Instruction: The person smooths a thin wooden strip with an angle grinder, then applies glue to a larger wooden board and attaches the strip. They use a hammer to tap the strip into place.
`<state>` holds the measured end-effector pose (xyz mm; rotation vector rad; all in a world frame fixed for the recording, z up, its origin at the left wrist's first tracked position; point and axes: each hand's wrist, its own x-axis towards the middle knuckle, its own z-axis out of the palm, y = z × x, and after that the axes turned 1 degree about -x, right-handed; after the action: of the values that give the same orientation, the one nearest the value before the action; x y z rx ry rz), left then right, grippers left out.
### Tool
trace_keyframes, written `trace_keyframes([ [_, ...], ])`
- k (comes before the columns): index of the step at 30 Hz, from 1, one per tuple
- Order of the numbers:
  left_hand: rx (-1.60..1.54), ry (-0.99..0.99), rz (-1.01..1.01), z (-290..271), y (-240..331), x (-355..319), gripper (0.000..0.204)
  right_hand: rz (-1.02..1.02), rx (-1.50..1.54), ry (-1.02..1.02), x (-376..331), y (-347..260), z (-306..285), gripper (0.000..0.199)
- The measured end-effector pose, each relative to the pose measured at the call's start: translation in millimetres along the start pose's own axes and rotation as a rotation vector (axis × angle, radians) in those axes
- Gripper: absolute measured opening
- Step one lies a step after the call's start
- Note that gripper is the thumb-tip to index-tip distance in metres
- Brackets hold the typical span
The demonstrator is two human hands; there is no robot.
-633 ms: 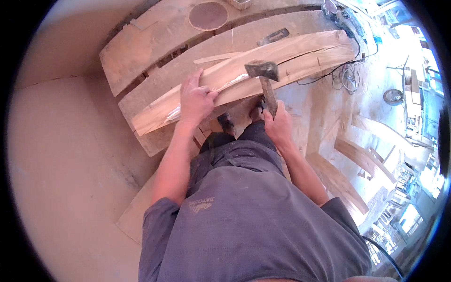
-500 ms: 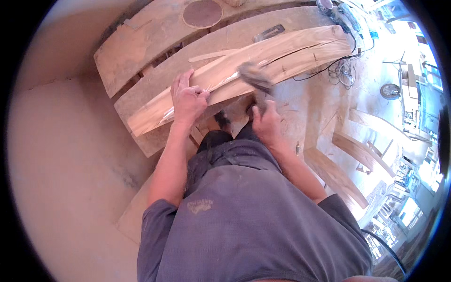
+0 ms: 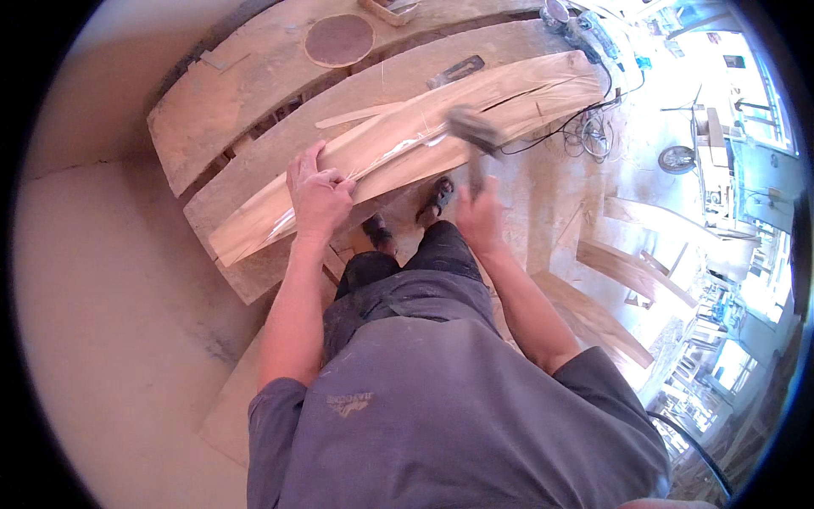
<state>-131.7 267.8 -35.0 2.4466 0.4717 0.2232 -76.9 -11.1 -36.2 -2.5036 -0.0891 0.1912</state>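
A long pale wooden plank (image 3: pixel 398 140) lies slantwise over the bench, with a split along its length and shiny white streaks in and beside the split. My left hand (image 3: pixel 319 197) grips the plank left of its middle, fingers bent over the wood and thumb side by the split. Whether a small piece is pinched there cannot be seen. In my right hand (image 3: pixel 480 214), closed round its handle, is a hammer (image 3: pixel 471 129), held up with its blurred dark head above the plank's near edge.
The plank bench (image 3: pixel 229 119) has gaps between its boards. On it are a round brown disc (image 3: pixel 339 40), a thin wood strip (image 3: pixel 360 115), a flat metal-slotted tool (image 3: pixel 456 72) and a corded power tool (image 3: pixel 593 36). Cut boards (image 3: pixel 632 270) stand at right; a wall (image 3: pixel 110 280) is at left.
The hammer has swung up and a little right relative to the plank. My left hand keeps its hold on the plank. The whole view has shifted slightly.
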Motion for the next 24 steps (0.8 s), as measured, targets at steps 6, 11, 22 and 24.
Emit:
trace_keyframes([
  [6, -0.017, 0.004, 0.016, -0.2, -4.8, 3.3, 0.012, -0.073, -0.019, -0.083, 33.0, -5.6, -11.0, 0.033],
  [11, 0.017, -0.009, -0.002, 3.0, -2.8, -0.8, 0.012, -0.029, 0.289, 0.127, -1.1, -9.5, -25.5, 0.032],
  [22, 0.129, 0.180, 0.021, -0.6, -2.1, -30.7, 0.016, -0.137, 0.049, -0.250, -9.5, -12.5, -24.0, 0.029],
  [24, 0.149, 0.210, -0.013, -7.9, -4.3, -41.6, 0.019, -0.173, 0.083, -0.247, -22.3, -19.8, -15.9, 0.029],
])
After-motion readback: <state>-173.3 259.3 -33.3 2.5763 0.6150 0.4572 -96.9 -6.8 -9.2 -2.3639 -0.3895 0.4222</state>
